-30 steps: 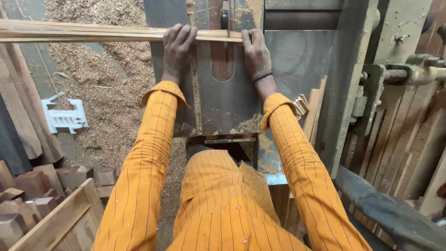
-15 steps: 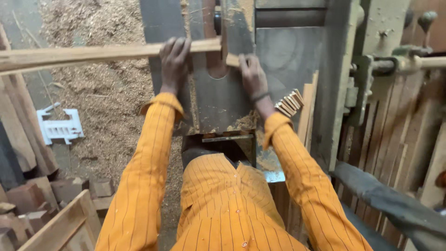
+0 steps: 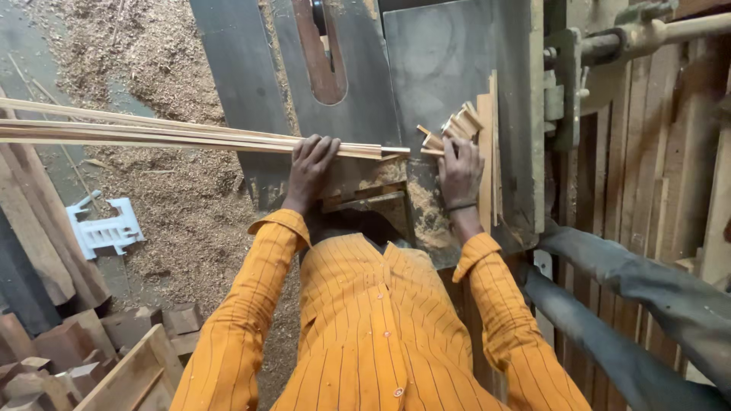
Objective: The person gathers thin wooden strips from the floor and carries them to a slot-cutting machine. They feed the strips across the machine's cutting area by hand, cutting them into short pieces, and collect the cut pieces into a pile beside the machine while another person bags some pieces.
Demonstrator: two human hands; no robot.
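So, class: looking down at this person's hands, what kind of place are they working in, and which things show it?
Most likely a woodworking shop or sawmill. The left hand presses long wooden strips on a metal saw table, sawdust covers the floor, and offcut blocks lie piled nearby.

Orange pinstriped long-sleeved shirt, buttoned front, dark band on right wrist

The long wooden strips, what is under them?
The wooden strips lie on the grey saw table at their right end, held by the left hand. Further left they overhang the sawdust-covered floor. The table under the hand is hidden.
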